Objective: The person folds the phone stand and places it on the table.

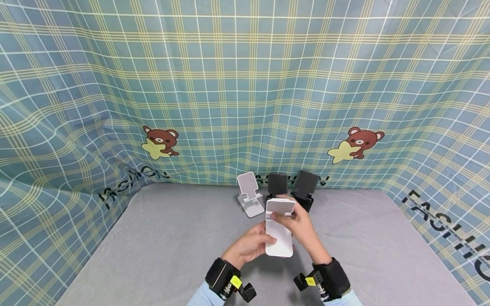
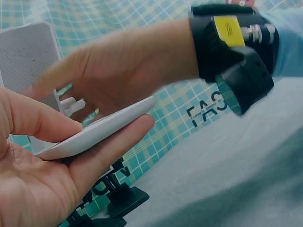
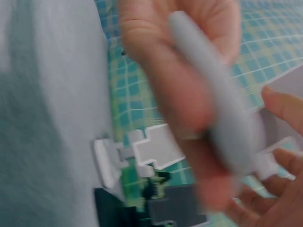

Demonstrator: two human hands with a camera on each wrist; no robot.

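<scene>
A white folding phone stand point(image 1: 280, 238) is held up between both hands over the grey table. My left hand point(image 1: 250, 244) grips its base, thumb on the face and fingers underneath; the left wrist view shows that base point(image 2: 104, 130) edge-on. At the hinge end, my right hand point(image 1: 300, 223) pinches the stand, its thumb near the hinge and fingers behind the upper plate point(image 1: 280, 206). In the right wrist view the right hand's fingers point(image 3: 286, 111) lie beside the plate and hinge, and the base point(image 3: 213, 90) is blurred.
Behind the hands stand another white phone stand point(image 1: 250, 206) and two black ones, the middle one point(image 1: 277, 183) partly hidden and the right one point(image 1: 306, 182) tilted. A checked cloth point(image 1: 245, 106) with printed bears rises behind and beside the grey table point(image 1: 172, 242).
</scene>
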